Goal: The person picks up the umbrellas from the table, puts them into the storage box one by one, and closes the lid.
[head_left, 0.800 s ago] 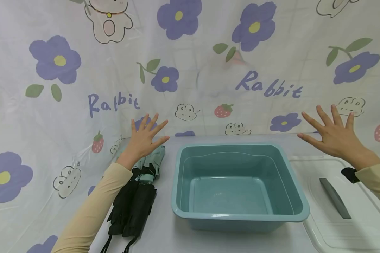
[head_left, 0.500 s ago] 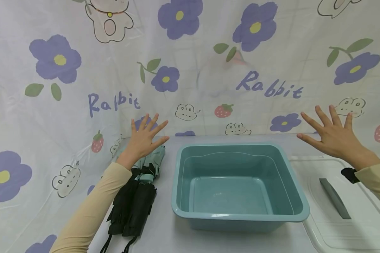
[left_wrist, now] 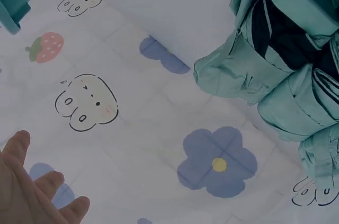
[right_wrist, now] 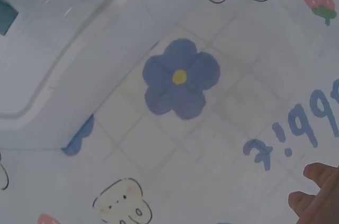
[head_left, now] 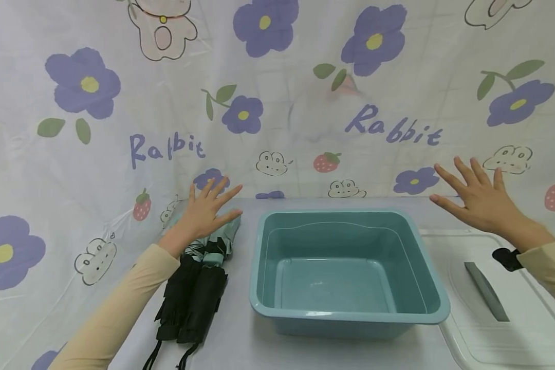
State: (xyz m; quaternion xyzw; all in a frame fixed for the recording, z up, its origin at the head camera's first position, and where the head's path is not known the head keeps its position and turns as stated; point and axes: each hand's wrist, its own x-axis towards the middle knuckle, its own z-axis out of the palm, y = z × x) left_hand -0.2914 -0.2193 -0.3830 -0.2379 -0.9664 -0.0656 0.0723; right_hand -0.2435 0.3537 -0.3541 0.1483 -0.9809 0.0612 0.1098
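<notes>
2 open hands above a table with folded umbrellas, a basin and a lid.

The left hand [head_left: 205, 210] is spread with straight fingers and holds nothing; it hovers over the far end of the green folded umbrella [head_left: 222, 234], which lies at the left side of the table [head_left: 240, 339]. I cannot tell whether the hand touches it. The black folded umbrella [head_left: 194, 303] lies just beside the green one, nearer to the person. To the right of both stands the teal basin [head_left: 347, 267], with nothing inside. The right hand [head_left: 478, 203] is also spread open with nothing in its grip, above the far edge of the white lid [head_left: 499, 308], which lies flat at the right of the basin and has a grey handle [head_left: 485, 290]. Behind everything hangs a flower-printed sheet [head_left: 120, 103].
</notes>
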